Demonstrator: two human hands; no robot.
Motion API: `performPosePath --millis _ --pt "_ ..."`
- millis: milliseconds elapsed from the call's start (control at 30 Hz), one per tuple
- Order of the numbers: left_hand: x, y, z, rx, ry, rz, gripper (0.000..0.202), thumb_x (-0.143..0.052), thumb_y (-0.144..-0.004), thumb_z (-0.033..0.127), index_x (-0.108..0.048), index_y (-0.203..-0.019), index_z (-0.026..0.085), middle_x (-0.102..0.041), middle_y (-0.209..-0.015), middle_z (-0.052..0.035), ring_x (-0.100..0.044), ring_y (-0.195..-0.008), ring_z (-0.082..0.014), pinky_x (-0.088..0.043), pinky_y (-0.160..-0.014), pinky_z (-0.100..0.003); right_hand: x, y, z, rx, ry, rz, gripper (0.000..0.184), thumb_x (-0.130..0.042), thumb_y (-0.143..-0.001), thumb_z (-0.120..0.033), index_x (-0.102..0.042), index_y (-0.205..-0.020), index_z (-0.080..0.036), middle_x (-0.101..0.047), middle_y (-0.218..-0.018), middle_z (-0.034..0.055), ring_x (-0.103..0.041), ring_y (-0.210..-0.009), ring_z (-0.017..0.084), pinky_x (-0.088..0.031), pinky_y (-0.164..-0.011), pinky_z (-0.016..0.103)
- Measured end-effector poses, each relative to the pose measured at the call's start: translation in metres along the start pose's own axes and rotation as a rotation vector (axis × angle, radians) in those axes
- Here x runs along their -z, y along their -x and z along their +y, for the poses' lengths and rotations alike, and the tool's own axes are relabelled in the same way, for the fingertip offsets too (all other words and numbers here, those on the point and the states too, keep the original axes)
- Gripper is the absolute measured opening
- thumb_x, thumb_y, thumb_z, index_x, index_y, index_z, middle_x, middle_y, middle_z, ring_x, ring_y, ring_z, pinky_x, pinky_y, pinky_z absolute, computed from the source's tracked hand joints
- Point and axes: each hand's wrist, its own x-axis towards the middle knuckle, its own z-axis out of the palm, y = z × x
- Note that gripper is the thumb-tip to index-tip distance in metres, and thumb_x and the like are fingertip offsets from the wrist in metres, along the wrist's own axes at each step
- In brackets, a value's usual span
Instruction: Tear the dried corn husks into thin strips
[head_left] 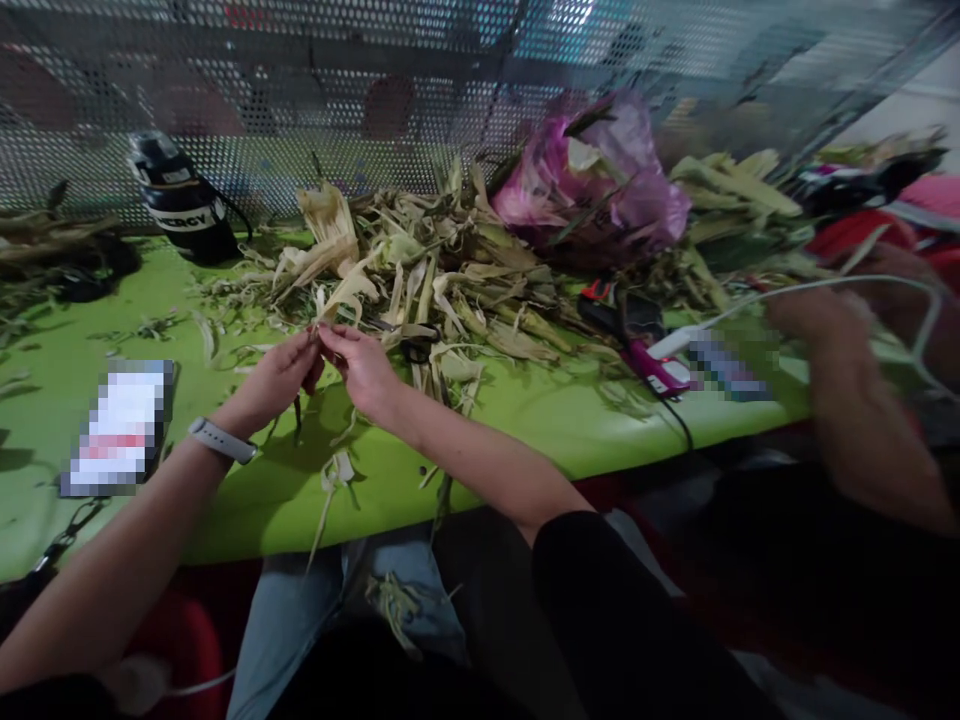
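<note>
My left hand (289,368) and my right hand (366,372) meet over the front part of the green table (300,510), fingertips pinched together. A pale strip of corn husk (351,288) rises from between the fingertips, and both hands appear closed on its lower end. A thin dark strand hangs below the left fingers. Right behind the hands lies a heap of dry corn husks (495,285). Small husk scraps (339,470) lie in front of my right hand, near the table edge. The fingers partly hide what they pinch.
A black bottle (187,215) stands at the back left, and a phone (120,425) lies left. A pink plastic bag (592,190) leans against the perforated metal panel (337,90). At right are a magenta device (656,368) with cables and another person's arm (862,400).
</note>
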Motion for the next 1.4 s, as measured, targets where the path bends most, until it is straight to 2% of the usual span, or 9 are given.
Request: performPosePath --millis 200,400,633,833,900,1000,1133,1233,1400 --pt "-0.003 0.009 0.001 0.191 0.326 0.064 0.021 -0.055 -0.09 0.032 -0.047 -0.074 0.021 -0.03 -0.06 0.0053 -0.024 -0.05 -0.0101 -0.02 -0.046 -0.023 -0.002 0.002 0.004 -0.062 -0.057 -0.018 0.009 -0.077 -0.071 -0.017 -0.07 -0.07 -0.022 -0.066 -0.073 -0.0042 -0.056 -0.074 0.011 -0.044 -0.085 0.029" --pt "0.0 0.014 -0.001 -0.078 -0.293 0.115 0.026 -0.049 -0.096 0.039 -0.052 -0.077 0.02 -0.05 -0.069 -0.0019 -0.042 -0.061 -0.0165 -0.03 -0.059 -0.03 -0.003 0.007 0.002 -0.073 -0.032 -0.046 0.01 -0.075 -0.071 -0.013 -0.07 -0.066 -0.02 -0.065 -0.07 -0.0041 -0.054 -0.071 0.01 -0.042 -0.079 0.026" --pt "0.004 0.014 -0.002 -0.025 -0.686 -0.003 0.027 -0.049 -0.096 0.036 -0.058 -0.113 0.018 -0.055 -0.068 -0.0039 -0.046 -0.054 -0.0198 -0.033 -0.06 -0.031 0.001 0.005 -0.002 -0.115 0.048 -0.012 0.01 -0.073 -0.071 -0.015 -0.069 -0.064 -0.019 -0.064 -0.066 -0.0033 -0.052 -0.066 0.011 -0.042 -0.073 0.027" --pt "0.003 0.018 -0.004 0.03 -0.854 0.012 0.033 -0.043 -0.097 0.034 -0.059 -0.118 0.013 -0.055 -0.067 -0.0049 -0.051 -0.057 -0.021 -0.04 -0.065 -0.033 0.005 0.003 0.003 -0.068 0.097 -0.057 0.007 -0.075 -0.071 -0.019 -0.07 -0.065 -0.02 -0.068 -0.071 -0.0012 -0.057 -0.075 0.012 -0.044 -0.082 0.031" --pt "0.003 0.016 -0.007 -0.003 -0.703 0.015 0.029 -0.045 -0.096 0.03 -0.06 -0.116 0.015 -0.057 -0.072 -0.0054 -0.051 -0.06 -0.0199 -0.041 -0.067 -0.033 0.007 0.002 0.005 -0.058 0.103 -0.069 0.007 -0.077 -0.07 -0.022 -0.07 -0.067 -0.021 -0.067 -0.07 -0.002 -0.057 -0.073 0.012 -0.045 -0.08 0.031" --pt "0.004 0.013 -0.01 -0.021 -0.199 -0.047 0.017 -0.05 -0.093 0.029 -0.061 -0.094 0.017 -0.057 -0.075 -0.0039 -0.051 -0.064 -0.0158 -0.041 -0.064 -0.028 0.008 0.001 0.006 -0.042 0.089 -0.079 0.01 -0.079 -0.069 -0.026 -0.07 -0.069 -0.021 -0.065 -0.068 -0.0033 -0.056 -0.069 0.012 -0.045 -0.075 0.03" --pt "0.003 0.012 -0.008 0.172 0.376 -0.095 0.02 -0.057 -0.088 0.03 -0.05 -0.073 0.018 -0.039 -0.061 0.004 -0.03 -0.048 -0.0075 -0.025 -0.046 -0.02 0.006 0.001 0.004 -0.041 0.032 -0.041 0.009 -0.078 -0.069 -0.019 -0.07 -0.071 -0.022 -0.067 -0.073 -0.0051 -0.056 -0.069 0.009 -0.046 -0.078 0.027" --pt "0.001 0.013 -0.005 0.215 0.563 -0.049 0.017 -0.052 -0.084 0.025 -0.048 -0.069 0.018 -0.028 -0.055 0.0058 -0.02 -0.045 -0.0071 -0.017 -0.042 -0.02 0.004 0.003 0.003 -0.064 0.022 -0.062 0.01 -0.078 -0.071 -0.019 -0.069 -0.075 -0.023 -0.068 -0.077 -0.0054 -0.059 -0.072 0.01 -0.048 -0.081 0.028" --pt "-0.005 0.014 -0.003 0.151 0.652 -0.006 0.037 -0.051 -0.093 0.041 -0.043 -0.064 0.019 -0.027 -0.051 0.0057 -0.019 -0.044 -0.0072 -0.018 -0.041 -0.022 -0.001 0.008 -0.001 -0.087 -0.033 -0.063 0.011 -0.078 -0.072 -0.019 -0.068 -0.075 -0.022 -0.07 -0.077 -0.0042 -0.06 -0.075 0.012 -0.049 -0.08 0.029"
